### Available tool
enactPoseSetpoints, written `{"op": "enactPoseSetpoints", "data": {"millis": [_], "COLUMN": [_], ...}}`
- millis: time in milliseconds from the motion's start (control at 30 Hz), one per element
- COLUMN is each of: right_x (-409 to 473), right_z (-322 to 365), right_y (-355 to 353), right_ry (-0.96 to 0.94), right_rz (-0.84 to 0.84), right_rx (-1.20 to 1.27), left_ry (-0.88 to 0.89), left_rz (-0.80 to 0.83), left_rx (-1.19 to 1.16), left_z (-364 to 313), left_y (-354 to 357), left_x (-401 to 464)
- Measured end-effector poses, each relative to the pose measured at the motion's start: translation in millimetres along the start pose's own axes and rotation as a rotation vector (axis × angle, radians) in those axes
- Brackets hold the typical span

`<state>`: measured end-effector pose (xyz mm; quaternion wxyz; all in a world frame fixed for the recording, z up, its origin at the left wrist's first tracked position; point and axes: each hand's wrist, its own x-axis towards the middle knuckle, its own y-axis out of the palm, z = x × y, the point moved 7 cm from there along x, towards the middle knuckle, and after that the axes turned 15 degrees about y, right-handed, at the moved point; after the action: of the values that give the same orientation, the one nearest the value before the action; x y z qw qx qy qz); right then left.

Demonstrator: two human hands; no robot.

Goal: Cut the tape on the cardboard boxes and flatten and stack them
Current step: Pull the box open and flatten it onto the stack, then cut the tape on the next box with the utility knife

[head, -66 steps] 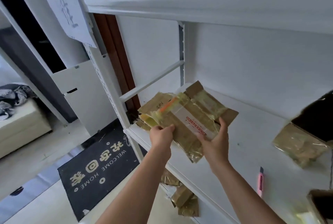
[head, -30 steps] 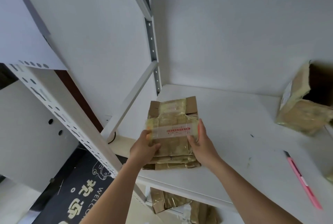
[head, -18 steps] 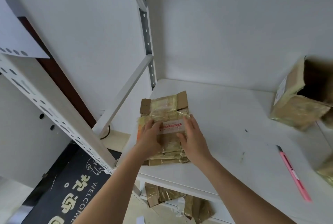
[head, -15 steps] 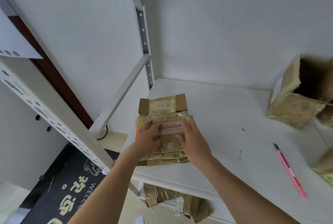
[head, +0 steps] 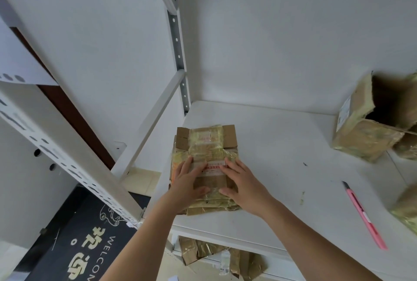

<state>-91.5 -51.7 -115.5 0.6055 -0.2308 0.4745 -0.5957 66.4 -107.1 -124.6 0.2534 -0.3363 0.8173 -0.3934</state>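
Observation:
A stack of flattened cardboard boxes (head: pixel 206 145), brown and covered in shiny yellowish tape, lies at the left end of the white shelf (head: pixel 282 167). My left hand (head: pixel 188 184) and my right hand (head: pixel 242 182) both lie flat on top of the stack with straight fingers, pressing it down. A white label with red print shows between the two hands. Two more taped boxes, still in shape, are at the right: an open one (head: pixel 372 122) at the back and a second one (head: pixel 406 210) cut off by the frame edge. A pink utility knife (head: pixel 363 215) lies on the shelf to the right.
A slanted white perforated upright (head: pixel 67 149) crosses the left side. Crumpled taped cardboard (head: pixel 216 256) lies on the level below the shelf. A black welcome mat (head: pixel 85 242) covers the floor at lower left. White walls close the shelf at the back and left.
The flattened box was carried onto the stack and laid down. Both hands moved from gripping its edges to lying flat on top of it.

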Motion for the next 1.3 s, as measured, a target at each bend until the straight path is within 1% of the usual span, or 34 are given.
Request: {"op": "enactPoseSetpoints", "data": {"millis": [67, 100, 233, 300, 400, 467, 567, 667, 800, 933, 1033, 1067, 1133, 1233, 1300], "right_x": [0.7, 1.3, 0.7, -2.5, -7.6, -12.4, -26.5, -44.3, -68.6, -79.6, -80.4, -77.1, -65.8, -45.3, -34.3], "right_z": [1.5, 2.2, 4.2, 6.6, 10.6, 6.7, -2.7, -24.2, -74.5, -150.3, -202.3, -217.1, -242.0, -269.3, -277.6], "right_y": [2.4, 2.9, -1.0, -8.3, -31.0, -51.8, -82.9, -113.1, -161.5, -209.6, -248.5, -258.8, -270.8, -269.2, -263.3], "right_ry": [-0.016, -0.017, -0.013, -0.021, -0.047, -0.053, -0.103, -0.121, -0.091, 0.096, 0.206, 0.231, 0.26, 0.281, 0.259], "right_rz": [-0.066, -0.084, -0.087, -0.104, -0.157, -0.225, -0.34, -0.442, -0.567, -0.61, -0.715, -0.728, -0.682, -0.545, -0.497], "right_rx": [-0.176, -0.216, -0.216, -0.155, 0.115, 0.241, 0.258, 0.189, 0.094, -0.121, -0.291, -0.346, -0.456, -0.424, -0.382], "left_ry": [0.007, 0.007, -0.024, -0.051, -0.059, -0.031, 0.06, 0.206, 0.344, 0.383, 0.399, 0.398, 0.385, 0.341, 0.305], "left_rz": [-0.004, -0.008, 0.001, 0.013, 0.009, -0.049, -0.172, -0.279, -0.298, -0.286, -0.277, -0.274, -0.279, -0.294, -0.301], "left_rx": [0.023, 0.042, 0.079, 0.142, 0.424, 0.545, 0.649, 0.672, 0.7, 0.686, 0.688, 0.682, 0.677, 0.68, 0.669], "left_z": [1.2, 1.3, -5.8, -14.8, -37.7, -55.9, -88.5, -130.0, -194.9, -257.0, -299.7, -311.6, -331.0, -348.6, -353.7], "left_y": [3.4, 3.9, -2.0, -8.0, -27.4, -42.9, -62.3, -68.1, -51.2, -16.5, 9.4, 16.8, 29.1, 42.9, 48.1], "left_x": [0.7, 1.3, 2.1, -1.2, -5.5, -7.0, -9.4, -8.5, 5.8, 33.2, 57.2, 65.5, 79.7, 93.8, 98.1]}}
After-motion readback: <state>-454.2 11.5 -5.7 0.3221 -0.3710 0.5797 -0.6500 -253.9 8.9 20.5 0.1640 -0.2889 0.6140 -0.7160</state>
